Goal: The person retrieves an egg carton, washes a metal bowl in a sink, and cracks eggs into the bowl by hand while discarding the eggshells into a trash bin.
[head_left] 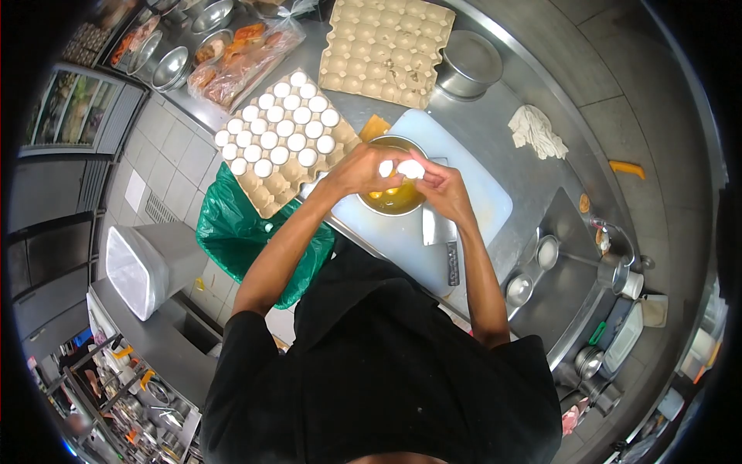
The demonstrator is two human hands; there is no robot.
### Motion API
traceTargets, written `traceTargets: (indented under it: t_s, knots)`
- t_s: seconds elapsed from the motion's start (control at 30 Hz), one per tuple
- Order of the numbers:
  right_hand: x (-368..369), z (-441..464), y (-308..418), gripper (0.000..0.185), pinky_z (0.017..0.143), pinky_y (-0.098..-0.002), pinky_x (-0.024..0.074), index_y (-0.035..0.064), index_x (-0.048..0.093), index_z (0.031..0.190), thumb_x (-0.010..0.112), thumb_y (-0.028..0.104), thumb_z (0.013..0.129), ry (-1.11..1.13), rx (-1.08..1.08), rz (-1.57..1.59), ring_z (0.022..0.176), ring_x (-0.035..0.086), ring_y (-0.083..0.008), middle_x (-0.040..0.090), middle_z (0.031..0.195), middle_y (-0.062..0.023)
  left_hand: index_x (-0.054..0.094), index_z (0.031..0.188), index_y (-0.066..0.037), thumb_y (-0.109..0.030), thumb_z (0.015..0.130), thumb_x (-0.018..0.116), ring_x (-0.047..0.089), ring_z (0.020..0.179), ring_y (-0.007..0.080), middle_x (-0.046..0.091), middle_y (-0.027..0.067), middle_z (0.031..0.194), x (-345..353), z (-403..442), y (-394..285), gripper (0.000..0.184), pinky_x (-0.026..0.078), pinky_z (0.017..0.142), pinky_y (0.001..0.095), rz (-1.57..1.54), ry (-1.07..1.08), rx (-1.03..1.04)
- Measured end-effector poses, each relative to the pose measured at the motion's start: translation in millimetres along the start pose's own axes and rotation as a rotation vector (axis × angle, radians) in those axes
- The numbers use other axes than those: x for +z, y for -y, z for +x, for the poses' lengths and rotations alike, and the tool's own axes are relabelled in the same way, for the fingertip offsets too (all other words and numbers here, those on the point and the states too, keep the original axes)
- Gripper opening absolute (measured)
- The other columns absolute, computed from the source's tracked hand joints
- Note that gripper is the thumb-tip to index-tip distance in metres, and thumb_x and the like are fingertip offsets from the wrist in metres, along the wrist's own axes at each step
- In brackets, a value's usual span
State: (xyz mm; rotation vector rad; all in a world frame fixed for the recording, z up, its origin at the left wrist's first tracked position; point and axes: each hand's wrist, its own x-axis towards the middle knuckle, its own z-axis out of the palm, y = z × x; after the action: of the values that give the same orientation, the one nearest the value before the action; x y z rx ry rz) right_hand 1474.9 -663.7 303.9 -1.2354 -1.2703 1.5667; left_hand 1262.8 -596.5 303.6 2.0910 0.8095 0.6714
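Above a round metal bowl, my left hand pinches a small white eggshell piece. My right hand holds a larger white eggshell piece close beside it. Yellow yolks and clear egg lie in the bowl. Under the bowl is a white cutting board. A cleaver with a dark handle rests on the board, right of the bowl and below my right hand. The egg carton to the left holds several white eggs, with bare cups along its near edge.
A bare egg tray and a lidded metal pot stand at the back. A crumpled cloth lies on the right. A green bag hangs open at the left edge. Strainers rest by the sink.
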Motion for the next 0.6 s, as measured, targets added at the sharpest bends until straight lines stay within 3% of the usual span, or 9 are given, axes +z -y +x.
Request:
traceTargets:
  t_s: [0.23, 0.3, 0.33, 0.4, 0.43, 0.5, 0.6]
  knots:
    - [-6, -3, 9, 0.062, 0.081, -0.0192, 0.0485, 0.0114, 0.049, 0.142, 0.057, -0.012, 0.085, 0.011, -0.018, 0.006, 0.093, 0.059, -0.0050, 0.065, 0.118, -0.0048, 0.068, 0.117, -0.008, -0.019, 0.077, 0.071, 0.069, 0.082, 0.0301, 0.071, 0.0163, 0.094, -9, 5, 0, 0.042, 0.055, 0.077, 0.0365, -0.044, 0.080, 0.023]
    - [-8, -6, 20, 0.064, 0.083, -0.0217, 0.0500, 0.0147, 0.051, 0.141, 0.058, -0.010, 0.083, 0.011, -0.025, -0.316, 0.096, 0.059, -0.0068, 0.064, 0.126, -0.0076, 0.068, 0.117, -0.008, -0.019, 0.077, 0.071, 0.069, 0.085, 0.0306, 0.071, 0.0170, 0.096, -15, 5, -3, 0.042, 0.054, 0.079, 0.0369, -0.031, 0.110, 0.004]
    - [-7, -7, 26, 0.064, 0.083, -0.0217, 0.0500, 0.0147, 0.051, 0.141, 0.058, -0.010, 0.083, 0.011, -0.025, -0.316, 0.096, 0.059, -0.0068, 0.064, 0.126, -0.0076, 0.067, 0.117, -0.007, -0.018, 0.077, 0.071, 0.069, 0.088, 0.0311, 0.071, 0.0178, 0.098, -17, 5, -4, 0.042, 0.054, 0.081, 0.0372, -0.018, 0.140, -0.014]
    - [-5, -7, 35, 0.063, 0.089, -0.0270, 0.0519, 0.0149, 0.053, 0.139, 0.058, -0.009, 0.081, -0.010, -0.165, -0.541, 0.107, 0.063, -0.0152, 0.060, 0.134, -0.0119, 0.068, 0.117, -0.007, -0.018, 0.077, 0.072, 0.069, 0.090, 0.0311, 0.070, 0.0178, 0.100, -15, 4, 1, 0.041, 0.054, 0.082, 0.0371, -0.025, 0.123, 0.004]
    - [-5, -7, 34, 0.063, 0.089, -0.0270, 0.0519, 0.0149, 0.053, 0.139, 0.058, -0.009, 0.081, -0.010, -0.165, -0.541, 0.107, 0.063, -0.0152, 0.060, 0.134, -0.0119, 0.068, 0.116, -0.007, -0.017, 0.077, 0.072, 0.069, 0.092, 0.0311, 0.070, 0.0177, 0.103, -14, 4, 3, 0.041, 0.054, 0.083, 0.0370, -0.034, 0.106, 0.021]
    - [-4, -7, 33, 0.060, 0.094, -0.0318, 0.0515, 0.0127, 0.054, 0.137, 0.056, -0.009, 0.081, -0.040, -0.326, -0.617, 0.119, 0.060, -0.0260, 0.054, 0.137, -0.0155, 0.068, 0.116, -0.007, -0.017, 0.078, 0.072, 0.069, 0.093, 0.0310, 0.070, 0.0170, 0.105, -12, 4, 8, 0.040, 0.054, 0.084, 0.0368, -0.025, 0.074, 0.058]
    - [1, -10, 39, 0.059, 0.097, -0.0345, 0.0509, 0.0117, 0.055, 0.136, 0.055, -0.009, 0.081, -0.067, -0.371, -0.677, 0.124, 0.055, -0.0316, 0.054, 0.138, -0.0143, 0.068, 0.115, -0.006, -0.018, 0.079, 0.073, 0.068, 0.094, 0.0307, 0.070, 0.0157, 0.107, -13, 2, 5, 0.038, 0.054, 0.085, 0.0366, -0.004, 0.026, 0.117]
